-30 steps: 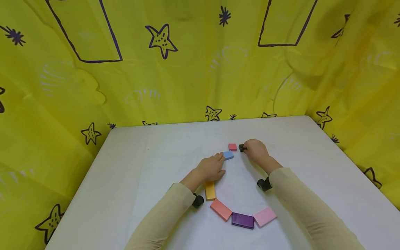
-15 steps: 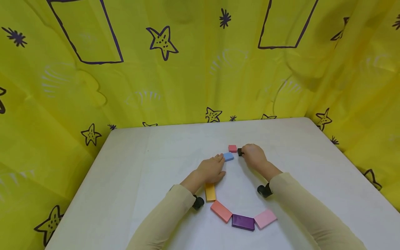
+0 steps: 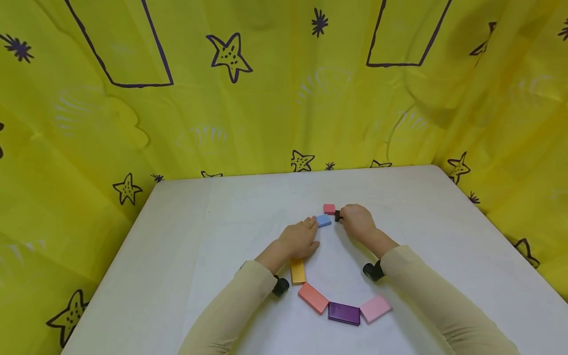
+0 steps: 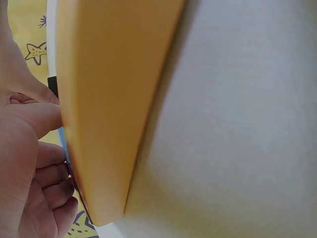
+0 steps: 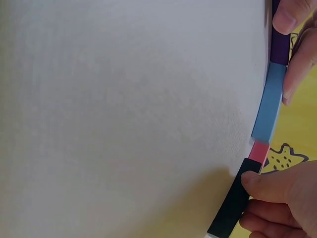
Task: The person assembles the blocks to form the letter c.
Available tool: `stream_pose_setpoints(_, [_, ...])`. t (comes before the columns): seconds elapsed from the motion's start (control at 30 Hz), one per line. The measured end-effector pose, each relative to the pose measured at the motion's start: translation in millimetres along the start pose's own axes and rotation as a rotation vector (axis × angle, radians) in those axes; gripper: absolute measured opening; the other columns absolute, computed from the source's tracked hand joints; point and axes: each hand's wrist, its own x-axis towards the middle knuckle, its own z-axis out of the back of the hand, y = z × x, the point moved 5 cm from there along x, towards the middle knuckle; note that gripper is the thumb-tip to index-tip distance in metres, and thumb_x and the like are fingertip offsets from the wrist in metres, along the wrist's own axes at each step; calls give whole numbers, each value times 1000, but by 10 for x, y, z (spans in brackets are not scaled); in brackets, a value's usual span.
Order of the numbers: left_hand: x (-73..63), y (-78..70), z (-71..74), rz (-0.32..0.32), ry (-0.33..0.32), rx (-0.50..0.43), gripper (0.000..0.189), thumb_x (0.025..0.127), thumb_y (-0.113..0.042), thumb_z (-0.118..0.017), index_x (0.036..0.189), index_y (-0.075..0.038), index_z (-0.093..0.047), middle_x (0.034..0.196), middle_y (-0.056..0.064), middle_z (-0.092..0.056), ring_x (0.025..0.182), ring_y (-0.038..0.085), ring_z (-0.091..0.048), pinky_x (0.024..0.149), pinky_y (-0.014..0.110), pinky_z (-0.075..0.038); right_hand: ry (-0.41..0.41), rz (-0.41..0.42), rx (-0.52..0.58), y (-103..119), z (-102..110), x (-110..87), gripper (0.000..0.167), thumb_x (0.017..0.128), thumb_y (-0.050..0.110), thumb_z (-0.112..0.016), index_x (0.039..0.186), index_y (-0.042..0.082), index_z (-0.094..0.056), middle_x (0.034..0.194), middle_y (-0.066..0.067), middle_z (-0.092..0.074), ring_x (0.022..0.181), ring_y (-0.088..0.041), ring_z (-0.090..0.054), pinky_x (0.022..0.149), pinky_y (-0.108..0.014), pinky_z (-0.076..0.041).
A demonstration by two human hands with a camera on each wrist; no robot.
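Note:
In the head view, my right hand [image 3: 357, 220] pinches a black block [image 3: 338, 216] at the far right of the arc. The right wrist view shows the thumb on the near face of this black block [image 5: 230, 206], its end against a red-pink block [image 5: 258, 151]. My left hand [image 3: 298, 240] straddles a purple block [image 5: 280, 48], thumb on the inner side and fingers on the outer side. Its fingertips reach the light blue block [image 3: 324, 220]. The red-pink block [image 3: 329, 209] lies between the blue and black ones. The left hand hides the purple block in the head view.
Nearer me, a yellow block [image 3: 298, 271], a coral block [image 3: 313, 298], a second purple block [image 3: 344, 313] and a pink block [image 3: 375, 308] continue the curve on the white table [image 3: 213, 231]. A yellow patterned curtain [image 3: 266, 113] hangs behind the table.
My right hand has moved slightly left and nearer me, bringing the black block up to the red-pink one. The left hand stays in place over the blocks.

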Motion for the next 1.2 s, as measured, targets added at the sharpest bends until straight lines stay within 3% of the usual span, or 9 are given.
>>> stream_pose_setpoints(1.2, [-27, -12, 36, 9, -2, -12, 60, 96, -38, -43, 143, -4, -31, 149, 7, -25, 135, 19, -23, 105, 30, -24, -65, 61, -51, 142, 37, -91, 10, 78, 7, -72, 73, 1, -66, 65, -7, -58, 62, -23, -58, 59, -34, -50])
